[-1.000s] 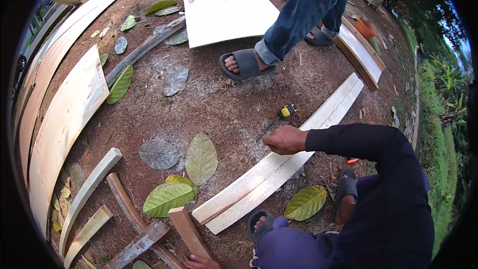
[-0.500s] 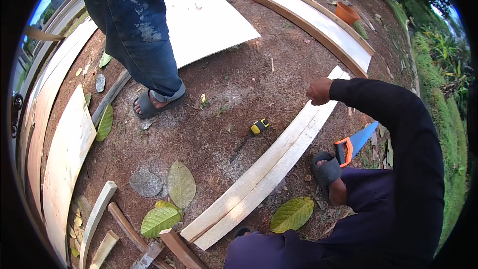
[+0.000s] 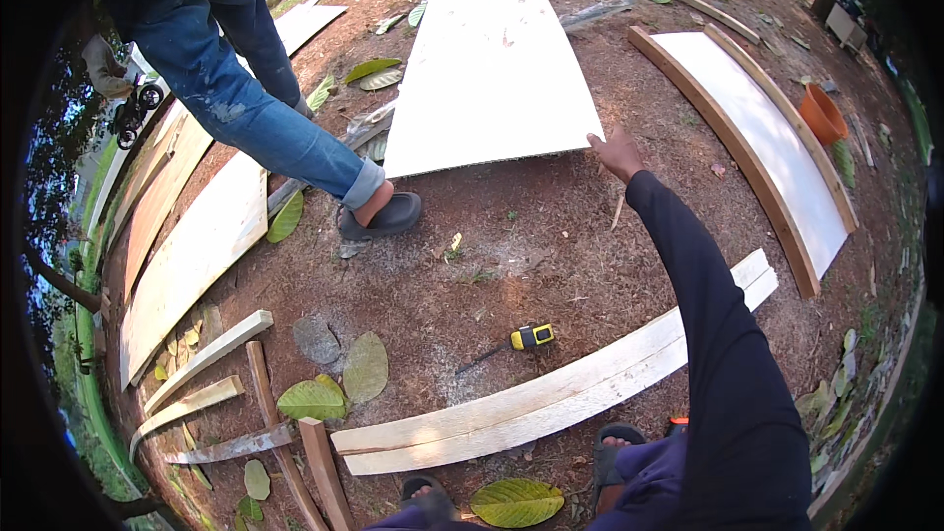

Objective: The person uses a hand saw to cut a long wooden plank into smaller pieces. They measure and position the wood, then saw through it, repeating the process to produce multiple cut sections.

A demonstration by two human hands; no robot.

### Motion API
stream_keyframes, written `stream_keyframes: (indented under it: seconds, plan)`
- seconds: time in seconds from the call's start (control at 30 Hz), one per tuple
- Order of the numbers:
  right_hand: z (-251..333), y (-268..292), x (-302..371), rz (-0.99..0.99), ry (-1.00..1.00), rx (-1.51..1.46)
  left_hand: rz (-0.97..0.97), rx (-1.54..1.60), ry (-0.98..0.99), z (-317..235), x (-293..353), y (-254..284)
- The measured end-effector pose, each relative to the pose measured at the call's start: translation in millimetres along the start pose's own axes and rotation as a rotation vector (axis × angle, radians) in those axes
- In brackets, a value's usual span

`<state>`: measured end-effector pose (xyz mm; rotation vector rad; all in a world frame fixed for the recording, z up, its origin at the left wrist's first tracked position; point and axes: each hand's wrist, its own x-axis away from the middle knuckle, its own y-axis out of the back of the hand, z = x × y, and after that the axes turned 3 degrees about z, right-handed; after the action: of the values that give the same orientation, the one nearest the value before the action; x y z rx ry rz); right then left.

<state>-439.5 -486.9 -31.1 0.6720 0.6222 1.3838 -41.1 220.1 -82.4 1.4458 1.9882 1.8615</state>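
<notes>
My right hand (image 3: 618, 154) reaches forward with its thumb and fingers closed on the near right corner of a white board (image 3: 492, 69), which lies over the dirt. My left hand is outside the picture. Between my feet and that board lie two pale wooden planks (image 3: 551, 403), side by side and touching. Beyond them a yellow and black tape measure (image 3: 532, 337) rests on the ground with a dark strip beside it. Only a bit of the orange saw handle (image 3: 677, 425) shows by my right foot, mostly hidden by my arm and leg.
Another person's leg in jeans (image 3: 285, 147) stands at the board's left edge. A wood-framed white panel (image 3: 777, 128) and an orange pot (image 3: 822, 114) are at the right. Plywood sheets (image 3: 202, 265) and several timber offcuts (image 3: 211, 354) lie left, among large leaves (image 3: 366, 367).
My right hand has left the pale planks and taken hold of the white board's corner. My view has swung upward and left. The other person has shifted stance at the board's left side.
</notes>
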Motion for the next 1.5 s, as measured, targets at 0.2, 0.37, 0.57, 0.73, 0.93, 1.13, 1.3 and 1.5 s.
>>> stream_keyframes:
  seconds: [0.2, 0.37, 0.57, 0.73, 0.93, 1.13, 1.3, 1.5]
  plan:
    - [32.0, -78.4, -4.4, 0.07, -0.345, -1.152, 0.067, 0.142, 0.163, -26.0, 19.7, 34.9]
    - [4.6, -65.6, -6.8, 0.035, -0.343, -1.226, 0.087, 0.232, 0.188, -50.5, 37.6, 84.3]
    - [58.4, -17.1, 59.8, 0.326, -0.313, -1.143, -0.002, 0.385, 0.215, -48.7, 97.0, 155.5]
    - [120.7, 1.0, 245.8, 0.617, -0.315, -1.091, -0.186, 0.566, 0.143, -52.8, 123.7, 199.0]
    - [152.4, -9.2, 466.9, 1.156, -0.045, -1.051, -0.567, 0.004, -0.644, -137.7, 55.6, 160.0]
    - [139.9, -16.8, 542.7, 1.489, 0.452, -0.905, -0.685, -0.233, -0.802, -77.0, 46.9, 100.6]
    - [102.5, -49.3, 541.7, 1.804, 0.205, -0.823, -0.813, -0.151, -0.827, -19.9, 19.3, 84.6]
    - [98.0, -38.0, 468.1, 1.132, -0.088, -1.196, -1.005, 0.092, -0.836, -16.0, 37.9, 169.6]
